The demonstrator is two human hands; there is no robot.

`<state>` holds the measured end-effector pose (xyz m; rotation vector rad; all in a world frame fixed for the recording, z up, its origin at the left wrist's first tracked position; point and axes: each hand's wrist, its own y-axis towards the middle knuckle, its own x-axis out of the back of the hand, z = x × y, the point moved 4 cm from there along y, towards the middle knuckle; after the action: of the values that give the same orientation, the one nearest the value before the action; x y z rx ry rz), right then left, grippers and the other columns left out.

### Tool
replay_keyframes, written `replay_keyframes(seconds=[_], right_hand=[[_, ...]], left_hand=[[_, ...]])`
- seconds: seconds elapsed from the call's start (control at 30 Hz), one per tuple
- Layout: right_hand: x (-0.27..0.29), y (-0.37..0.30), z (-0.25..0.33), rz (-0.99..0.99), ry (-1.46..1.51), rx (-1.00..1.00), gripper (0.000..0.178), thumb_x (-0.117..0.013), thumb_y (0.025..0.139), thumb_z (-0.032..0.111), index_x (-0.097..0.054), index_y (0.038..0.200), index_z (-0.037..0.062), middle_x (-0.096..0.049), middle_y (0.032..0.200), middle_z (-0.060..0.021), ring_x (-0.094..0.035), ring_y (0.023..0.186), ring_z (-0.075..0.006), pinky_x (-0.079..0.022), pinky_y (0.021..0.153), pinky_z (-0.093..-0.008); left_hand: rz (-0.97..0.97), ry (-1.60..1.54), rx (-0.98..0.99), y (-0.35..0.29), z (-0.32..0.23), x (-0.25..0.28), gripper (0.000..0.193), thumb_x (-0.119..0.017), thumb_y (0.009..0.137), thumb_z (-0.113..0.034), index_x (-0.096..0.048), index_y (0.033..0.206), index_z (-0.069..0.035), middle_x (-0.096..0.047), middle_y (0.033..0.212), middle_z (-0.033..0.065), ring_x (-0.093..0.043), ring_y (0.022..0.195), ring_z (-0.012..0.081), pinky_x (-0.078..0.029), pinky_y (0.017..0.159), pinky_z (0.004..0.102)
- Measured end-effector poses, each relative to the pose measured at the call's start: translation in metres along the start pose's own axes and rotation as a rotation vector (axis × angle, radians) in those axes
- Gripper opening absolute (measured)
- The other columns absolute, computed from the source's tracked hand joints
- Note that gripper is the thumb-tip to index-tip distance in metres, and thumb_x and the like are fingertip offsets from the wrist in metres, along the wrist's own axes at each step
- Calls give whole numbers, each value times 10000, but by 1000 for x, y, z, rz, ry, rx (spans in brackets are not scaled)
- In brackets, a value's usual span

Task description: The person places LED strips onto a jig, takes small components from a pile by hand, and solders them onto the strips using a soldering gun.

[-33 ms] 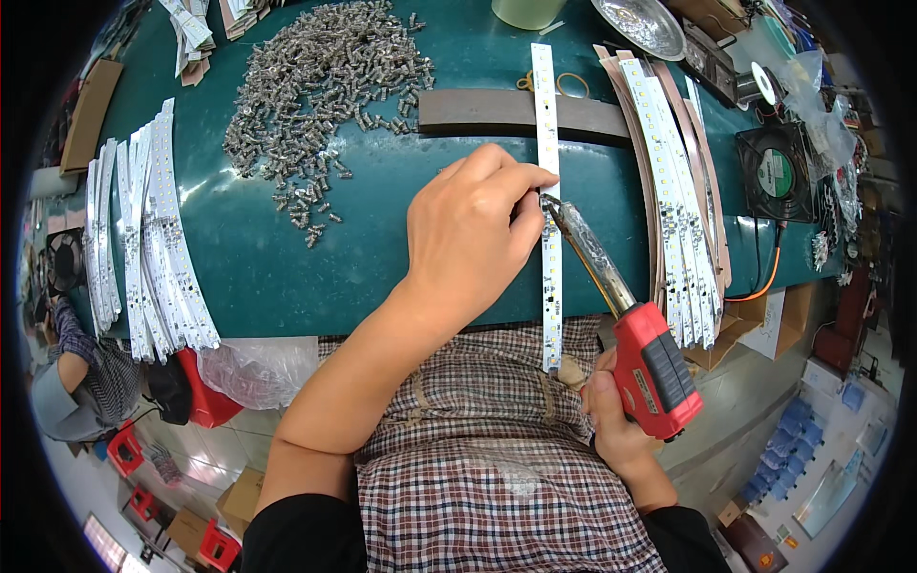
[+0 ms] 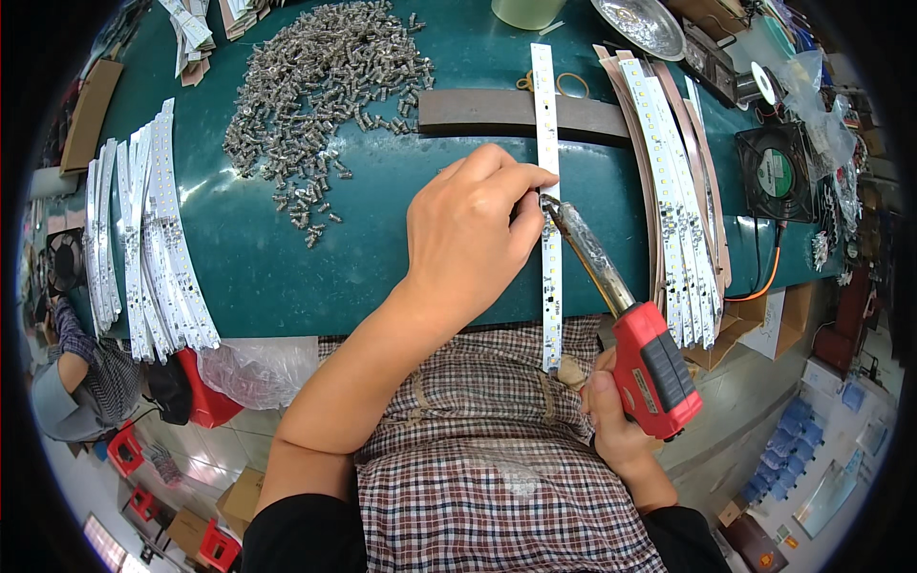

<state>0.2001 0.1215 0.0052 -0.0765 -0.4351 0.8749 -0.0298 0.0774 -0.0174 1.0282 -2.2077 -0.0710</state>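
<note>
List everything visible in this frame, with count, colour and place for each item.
LED strip: one, white, lying across the table centre, overhanging the near edge.
Soldering gun: one, red, tip at the strip.
Strip stack, left: many, white, left table edge.
Strip stack, right: many, white and tan, right of centre.
Small metal parts: a heap, silvery, far left of centre.
Bar: one, dark brown, under the strip.
Fan: one, black and green, far right.
Table: one, teal.
Left hand: pinching at the strip.
Right hand: gripping the gun.
</note>
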Motion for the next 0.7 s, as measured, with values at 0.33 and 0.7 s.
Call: replay_keyframes(seconds=[0.33,0.7], right_hand=[[7,-7,3,-126,66,46,142,-576,934,98,-493,999,3,-523,805,-68,-434,480,-75,-383,462,-224],[69,12,50,-769,-445,115,357,-637,911,30,-461,1218,-10,-539,981,-95,-558,763,-109,-458,670,-224]], left_hand=[[-18,-14,25,0,-1,-1,142,-702,752,-40,-741,875,-98,-622,770,43,-635,704,237,-506,622,357],[17,1,-1,1,0,2,211,-695,781,-22,-749,970,-102,-640,832,14,-549,574,114,-455,540,248]])
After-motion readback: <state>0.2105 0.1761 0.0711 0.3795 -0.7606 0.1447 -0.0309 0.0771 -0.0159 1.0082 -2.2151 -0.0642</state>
